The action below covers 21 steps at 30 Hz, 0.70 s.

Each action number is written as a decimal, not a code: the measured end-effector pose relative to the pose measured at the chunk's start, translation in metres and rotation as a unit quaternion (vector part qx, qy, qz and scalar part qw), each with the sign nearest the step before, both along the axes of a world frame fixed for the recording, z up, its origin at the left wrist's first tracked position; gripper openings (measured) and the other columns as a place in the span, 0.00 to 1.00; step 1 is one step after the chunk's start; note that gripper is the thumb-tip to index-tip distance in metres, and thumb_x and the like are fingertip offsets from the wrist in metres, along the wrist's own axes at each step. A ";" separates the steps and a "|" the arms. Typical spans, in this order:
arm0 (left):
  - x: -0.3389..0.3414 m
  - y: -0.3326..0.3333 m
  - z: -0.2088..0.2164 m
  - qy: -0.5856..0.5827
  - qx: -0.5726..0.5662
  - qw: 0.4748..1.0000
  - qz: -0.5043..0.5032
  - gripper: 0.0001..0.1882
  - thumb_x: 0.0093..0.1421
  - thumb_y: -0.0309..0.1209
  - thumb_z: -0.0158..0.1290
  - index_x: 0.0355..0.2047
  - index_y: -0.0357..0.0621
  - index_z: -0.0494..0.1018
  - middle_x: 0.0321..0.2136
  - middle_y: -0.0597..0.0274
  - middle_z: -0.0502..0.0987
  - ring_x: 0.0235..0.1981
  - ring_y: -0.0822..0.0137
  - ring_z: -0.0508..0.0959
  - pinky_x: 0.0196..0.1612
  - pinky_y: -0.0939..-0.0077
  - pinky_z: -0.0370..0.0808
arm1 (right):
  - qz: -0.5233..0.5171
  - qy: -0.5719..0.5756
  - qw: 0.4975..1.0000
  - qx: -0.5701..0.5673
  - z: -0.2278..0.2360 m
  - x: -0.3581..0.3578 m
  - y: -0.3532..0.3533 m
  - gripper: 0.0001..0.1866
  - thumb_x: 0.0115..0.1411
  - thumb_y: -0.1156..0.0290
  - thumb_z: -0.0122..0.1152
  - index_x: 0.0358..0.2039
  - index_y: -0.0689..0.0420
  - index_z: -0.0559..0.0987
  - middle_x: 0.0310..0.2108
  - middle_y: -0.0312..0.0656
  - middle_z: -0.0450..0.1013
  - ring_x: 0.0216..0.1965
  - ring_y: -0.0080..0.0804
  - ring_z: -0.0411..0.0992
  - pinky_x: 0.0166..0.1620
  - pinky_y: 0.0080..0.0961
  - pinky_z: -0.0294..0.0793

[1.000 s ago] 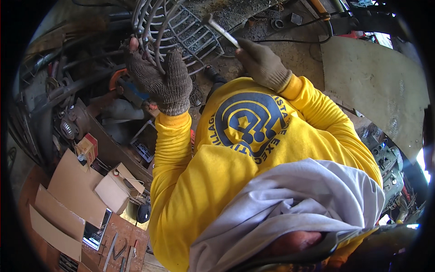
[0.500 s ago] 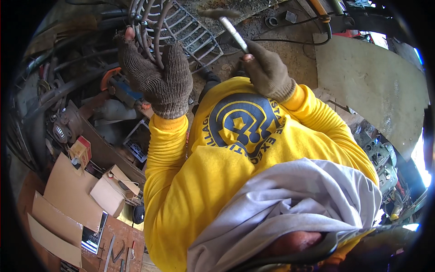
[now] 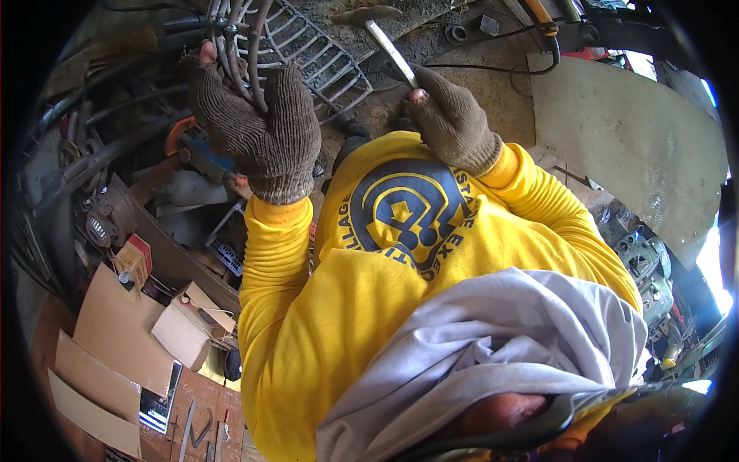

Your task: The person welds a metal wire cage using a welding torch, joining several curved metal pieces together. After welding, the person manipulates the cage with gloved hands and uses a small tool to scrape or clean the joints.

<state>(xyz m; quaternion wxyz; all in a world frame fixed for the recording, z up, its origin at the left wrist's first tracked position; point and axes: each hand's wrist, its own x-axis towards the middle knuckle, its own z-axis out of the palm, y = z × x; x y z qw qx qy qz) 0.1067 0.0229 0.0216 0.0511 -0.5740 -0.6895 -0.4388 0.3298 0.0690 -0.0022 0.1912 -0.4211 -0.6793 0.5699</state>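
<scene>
My left hand, in a brown knitted glove with a bare fingertip showing, is closed around the lower ends of several curved metal rods. Behind the rods lies a metal grate of parallel bars; I cannot tell whether the two are joined. In a matching glove, my right hand grips the light handle of a hammer. The hammer's dark head is raised near the grate's right edge, apart from the rods.
A large flat grey sheet lies to the right. A black cable runs across the far side. At left are an orange-and-blue tool, cardboard boxes and loose metal parts. Machine parts stand at the right.
My left hand and the rods have shifted slightly left, along with the grate. The hammer head, blurred before, is now sharper and a little higher and farther left.
</scene>
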 end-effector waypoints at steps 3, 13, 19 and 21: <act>0.001 0.000 -0.003 -0.030 0.027 0.999 -0.015 0.37 0.57 0.33 0.60 0.61 0.28 0.56 0.59 0.41 0.63 0.62 0.51 0.63 0.66 0.57 0.58 | -0.002 -0.034 0.999 0.042 -0.030 0.002 -0.007 0.21 0.68 0.61 0.49 0.56 0.60 0.72 0.29 0.52 0.76 0.31 0.42 0.78 0.36 0.34 0.75; 0.006 -0.015 -0.011 -0.032 0.025 0.999 0.020 0.41 0.53 0.26 0.63 0.62 0.28 0.53 0.60 0.41 0.58 0.64 0.47 0.60 0.66 0.54 0.58 | 0.041 -0.122 0.992 0.002 -0.017 0.009 -0.004 0.21 0.67 0.61 0.51 0.54 0.61 0.73 0.29 0.52 0.77 0.31 0.43 0.78 0.35 0.34 0.75; 0.004 -0.018 -0.012 -0.012 0.012 1.000 0.007 0.44 0.52 0.25 0.64 0.63 0.27 0.50 0.61 0.40 0.56 0.65 0.48 0.58 0.67 0.56 0.57 | 0.026 -0.029 0.999 -0.020 -0.013 0.013 -0.005 0.21 0.67 0.60 0.51 0.53 0.62 0.73 0.30 0.51 0.77 0.32 0.43 0.79 0.39 0.34 0.75; 0.004 -0.017 -0.011 -0.003 0.002 1.000 0.012 0.44 0.52 0.25 0.64 0.63 0.28 0.49 0.61 0.40 0.56 0.65 0.49 0.58 0.67 0.56 0.57 | 0.050 -0.085 0.990 0.103 -0.035 0.011 -0.005 0.21 0.66 0.63 0.52 0.54 0.62 0.72 0.27 0.50 0.76 0.29 0.40 0.78 0.35 0.31 0.75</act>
